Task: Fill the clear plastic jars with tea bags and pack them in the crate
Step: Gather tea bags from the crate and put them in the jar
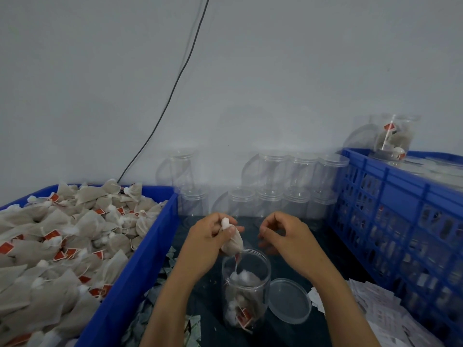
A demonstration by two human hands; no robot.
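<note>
An open clear plastic jar (246, 289) stands on the dark surface in front of me, with a few tea bags at its bottom. My left hand (209, 240) pinches a tea bag (234, 242) by its top, and the bag hangs right over the jar's mouth. My right hand (281, 234) hovers to the right of the jar's mouth, fingers curled, nothing visible in them. The jar's lid (289, 300) lies flat to the right of the jar. A blue lattice crate (390, 196) on the right holds closed jars, and one filled jar (393, 137) stands on top of them.
A blue bin (140, 261) on the left is heaped with tea bags (57, 236). Several empty lidded jars (270, 189) are stacked against the white wall. Paper scraps lie by the bin and white slips (375, 311) at the right. A black cable (175, 83) hangs down the wall.
</note>
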